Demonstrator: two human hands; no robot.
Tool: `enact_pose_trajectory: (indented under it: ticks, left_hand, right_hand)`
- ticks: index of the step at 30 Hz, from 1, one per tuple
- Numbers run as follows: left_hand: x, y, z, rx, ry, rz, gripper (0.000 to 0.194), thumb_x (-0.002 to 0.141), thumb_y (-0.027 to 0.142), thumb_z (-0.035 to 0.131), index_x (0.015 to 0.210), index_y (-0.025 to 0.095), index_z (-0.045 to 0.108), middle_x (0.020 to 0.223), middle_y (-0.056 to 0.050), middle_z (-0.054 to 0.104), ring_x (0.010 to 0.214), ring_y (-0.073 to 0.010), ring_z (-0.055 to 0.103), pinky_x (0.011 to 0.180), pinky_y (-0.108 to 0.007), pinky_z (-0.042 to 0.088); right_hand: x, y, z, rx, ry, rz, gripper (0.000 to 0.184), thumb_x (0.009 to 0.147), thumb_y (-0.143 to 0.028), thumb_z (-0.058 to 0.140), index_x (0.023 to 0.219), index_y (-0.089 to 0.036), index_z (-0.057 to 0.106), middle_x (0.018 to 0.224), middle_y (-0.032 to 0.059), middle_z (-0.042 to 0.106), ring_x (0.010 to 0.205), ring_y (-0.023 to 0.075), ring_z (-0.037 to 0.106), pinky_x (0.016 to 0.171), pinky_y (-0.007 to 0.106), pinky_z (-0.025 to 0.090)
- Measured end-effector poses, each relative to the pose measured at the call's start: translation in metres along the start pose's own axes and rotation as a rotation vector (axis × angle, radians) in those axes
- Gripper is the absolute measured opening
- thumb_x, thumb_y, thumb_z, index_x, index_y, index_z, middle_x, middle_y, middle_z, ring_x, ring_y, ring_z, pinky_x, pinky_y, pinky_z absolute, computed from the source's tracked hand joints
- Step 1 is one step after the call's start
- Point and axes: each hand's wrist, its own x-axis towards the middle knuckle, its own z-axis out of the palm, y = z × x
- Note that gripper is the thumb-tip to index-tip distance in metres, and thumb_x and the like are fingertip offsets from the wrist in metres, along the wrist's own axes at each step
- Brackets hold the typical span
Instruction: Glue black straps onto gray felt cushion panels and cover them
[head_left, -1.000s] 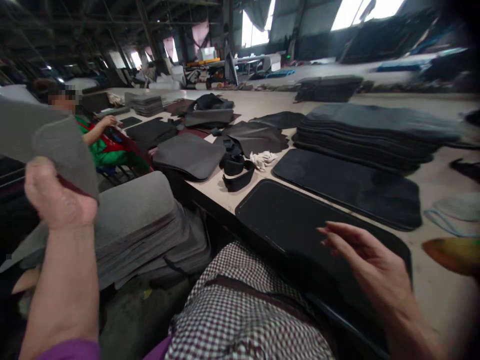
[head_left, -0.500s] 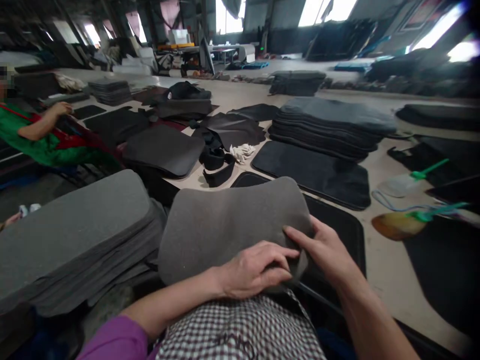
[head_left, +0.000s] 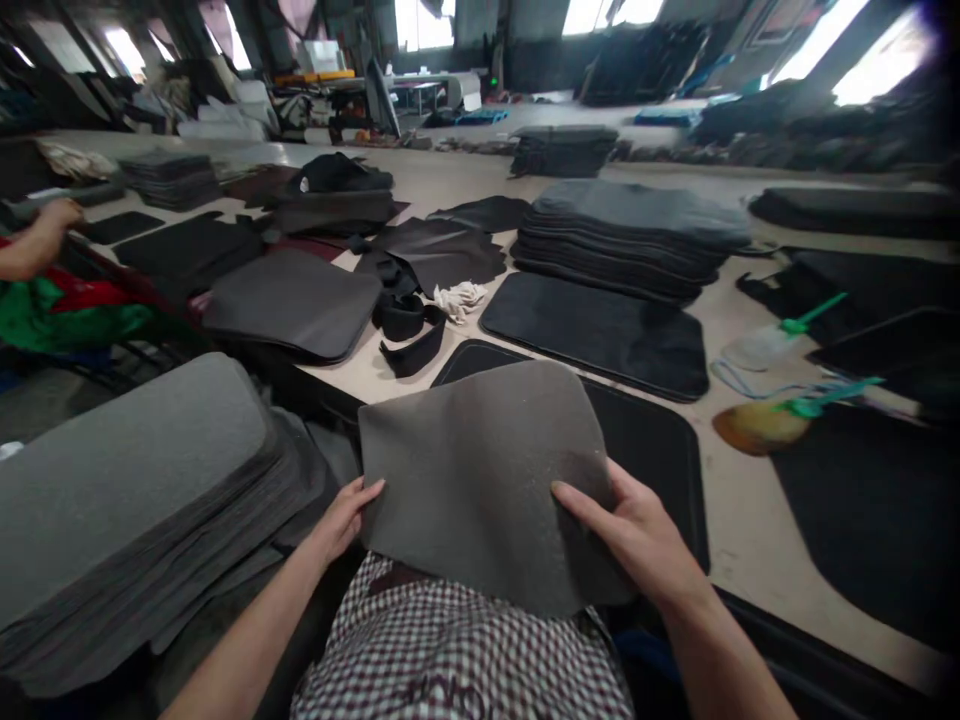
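Gray sheet (head_left: 487,480) spans the lower middle of the frame above my checked apron (head_left: 465,650), its left edge pinched in my left hand (head_left: 346,515) and its right side gripped by my right hand (head_left: 637,525), thumb on top. It covers part of the black stitched panel (head_left: 660,450) behind it, while a tall stack of gray sheets (head_left: 127,490) fills the lower left and black straps (head_left: 409,330), white cloth (head_left: 459,300) and an amber bottle (head_left: 761,427) lie beyond.
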Motion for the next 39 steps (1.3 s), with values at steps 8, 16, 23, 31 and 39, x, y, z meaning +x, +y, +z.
enact_pose_trajectory:
  ticks: [8, 16, 23, 31, 39]
  left_hand:
    - [-0.026, 0.066, -0.021, 0.035, 0.176, 0.045, 0.054, 0.065, 0.041, 0.089, 0.115, 0.029, 0.07, 0.112, -0.004, 0.078, 0.101, -0.032, 0.076, 0.087, -0.045, 0.065]
    - [0.013, 0.133, 0.049, 0.35, 0.197, 0.229, 0.061, 0.063, 0.044, 0.091, 0.118, 0.027, 0.069, 0.11, -0.003, 0.079, 0.093, -0.0261, 0.077, 0.081, -0.036, 0.066]
    - [0.085, 0.159, 0.114, 0.638, -0.008, 0.49, 0.068, 0.072, 0.052, 0.084, 0.128, 0.02, 0.062, 0.117, -0.01, 0.075, 0.102, -0.0278, 0.073, 0.096, -0.045, 0.06]
    - [0.112, 0.157, 0.133, 0.915, 0.018, 0.93, 0.095, 0.077, 0.043, 0.082, 0.158, 0.028, 0.035, 0.157, -0.011, 0.047, 0.136, -0.0298, 0.055, 0.116, -0.044, 0.043]
    - [0.116, 0.157, 0.133, 0.963, -0.068, 0.97, 0.034, 0.088, 0.047, 0.069, 0.109, 0.021, 0.077, 0.11, -0.005, 0.075, 0.103, -0.0216, 0.068, 0.102, -0.036, 0.052]
  right_hand:
    - [-0.032, 0.026, -0.028, -0.308, 0.154, -0.134, 0.036, 0.095, -0.047, 0.064, 0.123, -0.026, 0.07, 0.116, 0.0053, 0.076, 0.103, 0.029, 0.073, 0.086, 0.04, 0.062]
    - [-0.039, 0.053, -0.081, -0.134, 0.497, -0.048, 0.048, 0.091, -0.053, 0.068, 0.129, -0.023, 0.063, 0.133, 0.0091, 0.069, 0.122, 0.0293, 0.066, 0.106, 0.044, 0.053]
    - [-0.022, 0.07, -0.126, -0.011, 0.601, -0.128, 0.09, 0.084, -0.048, 0.076, 0.157, -0.028, 0.027, 0.127, 0.0105, 0.07, 0.106, 0.0257, 0.072, 0.09, 0.043, 0.061]
    - [-0.012, 0.08, -0.13, -0.472, 0.688, -0.182, 0.029, 0.091, -0.046, 0.065, 0.107, -0.025, 0.075, 0.112, 0.0058, 0.074, 0.103, 0.0266, 0.068, 0.098, 0.045, 0.053]
    - [-0.012, 0.082, -0.128, -0.559, 0.708, -0.217, 0.037, 0.087, -0.046, 0.071, 0.117, -0.025, 0.071, 0.115, 0.0065, 0.07, 0.104, 0.0264, 0.066, 0.096, 0.042, 0.052]
